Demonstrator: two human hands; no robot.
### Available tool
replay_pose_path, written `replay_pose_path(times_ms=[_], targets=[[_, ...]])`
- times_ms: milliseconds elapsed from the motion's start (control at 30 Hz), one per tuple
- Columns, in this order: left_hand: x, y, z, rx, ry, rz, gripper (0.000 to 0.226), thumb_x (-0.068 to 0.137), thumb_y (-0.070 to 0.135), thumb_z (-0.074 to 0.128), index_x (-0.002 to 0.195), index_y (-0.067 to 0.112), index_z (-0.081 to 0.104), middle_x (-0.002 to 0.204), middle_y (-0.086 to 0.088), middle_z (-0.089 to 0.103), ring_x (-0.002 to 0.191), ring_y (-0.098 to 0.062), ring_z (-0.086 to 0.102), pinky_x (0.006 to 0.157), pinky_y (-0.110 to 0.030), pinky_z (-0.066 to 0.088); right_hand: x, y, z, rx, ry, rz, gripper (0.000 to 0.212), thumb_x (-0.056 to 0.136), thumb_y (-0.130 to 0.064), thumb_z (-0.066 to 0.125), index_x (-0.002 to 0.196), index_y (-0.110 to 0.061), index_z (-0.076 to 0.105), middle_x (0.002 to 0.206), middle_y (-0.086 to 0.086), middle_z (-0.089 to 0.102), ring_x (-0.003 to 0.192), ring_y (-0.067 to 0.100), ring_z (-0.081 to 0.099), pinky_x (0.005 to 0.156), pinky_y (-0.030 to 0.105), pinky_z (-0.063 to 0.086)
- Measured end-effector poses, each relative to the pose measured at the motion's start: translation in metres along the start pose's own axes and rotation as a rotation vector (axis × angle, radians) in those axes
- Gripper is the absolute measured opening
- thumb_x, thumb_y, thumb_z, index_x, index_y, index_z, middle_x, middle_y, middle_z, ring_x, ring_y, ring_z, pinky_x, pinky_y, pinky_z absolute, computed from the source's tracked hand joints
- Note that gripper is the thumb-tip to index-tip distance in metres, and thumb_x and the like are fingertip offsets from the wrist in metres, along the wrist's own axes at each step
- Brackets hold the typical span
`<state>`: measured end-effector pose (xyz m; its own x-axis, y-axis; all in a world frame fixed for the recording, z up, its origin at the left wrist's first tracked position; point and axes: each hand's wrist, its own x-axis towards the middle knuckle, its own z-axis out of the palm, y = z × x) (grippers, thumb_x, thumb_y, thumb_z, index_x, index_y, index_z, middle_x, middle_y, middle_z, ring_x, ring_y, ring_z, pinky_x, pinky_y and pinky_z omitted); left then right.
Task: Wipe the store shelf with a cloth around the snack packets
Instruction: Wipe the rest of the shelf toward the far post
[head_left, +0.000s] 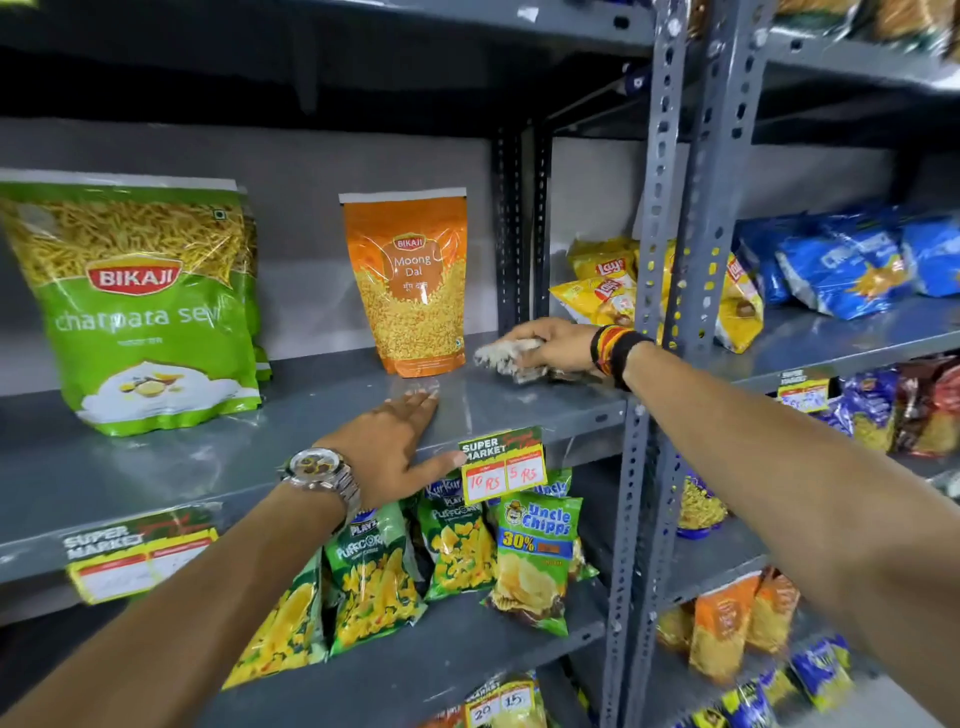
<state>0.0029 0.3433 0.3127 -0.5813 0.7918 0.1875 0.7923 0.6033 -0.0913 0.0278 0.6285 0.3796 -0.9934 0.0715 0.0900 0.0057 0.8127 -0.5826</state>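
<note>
A grey metal shelf (332, 400) runs across the middle. On it stand a big green Bikaji sev packet (135, 312) at the left and an orange Moong Dal packet (410, 291) near the middle. My right hand (550, 343) is closed on a crumpled whitish cloth (511, 358) and presses it on the shelf just right of the orange packet, near the back corner. My left hand (395, 447) lies flat on the shelf's front edge, fingers spread, holding nothing. A watch sits on that wrist.
Slotted steel uprights (654, 312) stand right of the cloth. Yellow Lay's bags (602, 291) and blue packets (852, 265) fill the neighbouring shelf. Green puffcorn and Uncle Chipps bags (535, 551) hang below. A price tag (501, 462) is clipped to the shelf's front lip.
</note>
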Motion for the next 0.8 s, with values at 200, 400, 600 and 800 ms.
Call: replay_pose_path(times_ms=[200,400,600,800], targets=[[0.000,-0.002,0.002,-0.008,0.020,0.013,0.092,0.096,0.074,0.031,0.162,0.013,0.010,0.171,-0.005,0.011,0.155,-0.023,0.019,0.122,-0.038,0.022,0.003,0.018,-0.007,-0.137,0.211,0.269,0.041,0.091,-0.009,0.052,0.131,-0.009,0.056,0.137,0.014,0.056,0.125,0.031,0.053,0.104,0.034,0.044],[0.002,-0.001,0.002,-0.016,0.048,0.012,0.094,0.096,0.074,0.034,0.162,0.011,0.013,0.170,-0.008,0.014,0.154,-0.025,0.022,0.122,-0.038,0.024,-0.010,0.019,0.016,-0.304,0.300,0.229,0.031,0.093,-0.022,0.046,0.119,-0.016,0.062,0.128,0.013,0.063,0.116,0.034,0.057,0.101,0.042,0.046],[-0.001,-0.001,0.002,-0.001,0.034,0.013,0.095,0.095,0.076,0.031,0.162,0.010,0.012,0.170,-0.010,0.016,0.154,-0.026,0.023,0.122,-0.039,0.024,-0.055,-0.014,0.025,0.017,0.130,0.010,0.031,0.098,-0.014,0.049,0.127,-0.012,0.056,0.118,0.005,0.061,0.106,0.015,0.054,0.085,0.025,0.042],[-0.002,0.001,0.000,0.012,0.016,-0.006,0.094,0.095,0.075,0.028,0.162,0.011,0.010,0.170,-0.010,0.015,0.154,-0.027,0.022,0.122,-0.039,0.024,-0.003,0.015,0.031,-0.250,0.178,0.137,0.033,0.083,-0.041,0.047,0.115,-0.040,0.056,0.131,0.004,0.060,0.123,0.032,0.053,0.105,0.050,0.041]])
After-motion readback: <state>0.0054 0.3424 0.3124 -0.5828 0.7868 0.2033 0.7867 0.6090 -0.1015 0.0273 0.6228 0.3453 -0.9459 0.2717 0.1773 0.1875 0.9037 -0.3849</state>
